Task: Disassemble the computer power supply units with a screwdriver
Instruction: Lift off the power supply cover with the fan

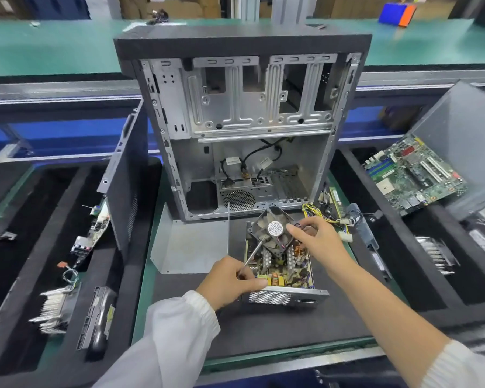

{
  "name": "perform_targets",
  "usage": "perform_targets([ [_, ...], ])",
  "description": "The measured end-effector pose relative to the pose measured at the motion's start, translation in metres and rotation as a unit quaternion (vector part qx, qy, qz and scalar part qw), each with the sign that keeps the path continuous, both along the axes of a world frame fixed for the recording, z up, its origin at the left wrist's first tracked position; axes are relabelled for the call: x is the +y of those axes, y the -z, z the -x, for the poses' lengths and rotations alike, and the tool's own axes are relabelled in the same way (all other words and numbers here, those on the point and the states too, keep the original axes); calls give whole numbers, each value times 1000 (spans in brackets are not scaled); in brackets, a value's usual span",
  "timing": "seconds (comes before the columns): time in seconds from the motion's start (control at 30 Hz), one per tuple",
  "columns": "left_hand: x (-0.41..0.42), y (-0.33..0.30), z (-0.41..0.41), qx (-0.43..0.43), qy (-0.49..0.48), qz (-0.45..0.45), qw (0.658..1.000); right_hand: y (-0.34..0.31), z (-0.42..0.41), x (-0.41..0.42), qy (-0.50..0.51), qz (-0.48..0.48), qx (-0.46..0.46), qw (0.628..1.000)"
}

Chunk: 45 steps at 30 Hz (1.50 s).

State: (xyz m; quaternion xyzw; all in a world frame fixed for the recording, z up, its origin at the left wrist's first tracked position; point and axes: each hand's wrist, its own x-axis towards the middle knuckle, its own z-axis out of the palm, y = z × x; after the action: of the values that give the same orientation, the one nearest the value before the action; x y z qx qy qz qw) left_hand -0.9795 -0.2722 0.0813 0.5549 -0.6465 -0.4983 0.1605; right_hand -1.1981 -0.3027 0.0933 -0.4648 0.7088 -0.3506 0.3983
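- Power supply unit on the dark mat, cover off, board exposed; sits directly under both hands, in front of the emptied computer case.
- Right hand pinching the fan by its near-right corner, fan tilted up off the board.
- Left hand curled round the screwdriver handle; shaft runs up-right from the grip, tip under the fan's lower edge.
- Step judged: freeing the fan from the unit. Lead apparently still attached, cannot tell for certain.
- Next move likely calls for holding the fan clear while working the tip at whatever retains it.
- Detached metal cover lies just left of the grip; wire bundle just beyond the right hand.
- Unit's perforated front wall stands close below the left hand; open mat toward the body.
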Motion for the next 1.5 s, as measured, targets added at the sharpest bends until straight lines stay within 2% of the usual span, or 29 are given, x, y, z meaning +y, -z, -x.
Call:
perform_targets([
  [0.07,2,-2,-2,0,-7,22,1000,0,-6,-4,27,30,-7,999],
  [0.2,5,-10,-12,87,-59,25,994,-18,-7,-4,48,25,-113,992],
  [0.27,5,-18,-24,131,-102,26,986,-34,-14,-8,32,33,-145,988],
  [0.37,3,-30,-46,195,-170,47,965,-52,-47,-29,-32,32,-144,988],
  [0.43,3,-33,-57,230,-232,77,942,-54,-82,-47,-86,30,-103,990],
  [0.5,5,-32,-65,278,-289,89,912,-46,-119,-65,-145,29,-11,989],
  [0.6,10,-29,-73,328,-331,93,880,-24,-161,-80,-234,16,187,954],
  [0.63,11,-27,-76,333,-340,96,874,-17,-170,-81,-252,7,224,942],
  [0.83,17,-24,-77,353,-342,110,864,-7,-180,-82,-321,23,342,883],
  [0.93,18,-22,-72,355,-323,107,871,-23,-158,-72,-348,70,319,879],
  [1.03,19,-18,-64,320,-278,104,900,-30,-95,-60,-242,119,314,910],
  [1.1,18,-15,-55,259,-229,93,934,-26,-45,-50,-204,86,344,912],
  [1.2,17,-12,-33,175,-134,79,972,-14,-1,-29,-273,7,331,903],
  [1.3,21,-11,-11,93,-52,99,989,-3,11,-20,-280,12,322,904],
  [1.37,21,-7,-2,58,-45,108,991,-3,13,-15,-261,23,311,914],
  [1.43,21,-6,0,18,-37,112,993,-4,16,-8,-279,26,357,891],
  [1.5,21,-6,0,8,-32,107,994,-5,19,1,-256,81,438,858],
])
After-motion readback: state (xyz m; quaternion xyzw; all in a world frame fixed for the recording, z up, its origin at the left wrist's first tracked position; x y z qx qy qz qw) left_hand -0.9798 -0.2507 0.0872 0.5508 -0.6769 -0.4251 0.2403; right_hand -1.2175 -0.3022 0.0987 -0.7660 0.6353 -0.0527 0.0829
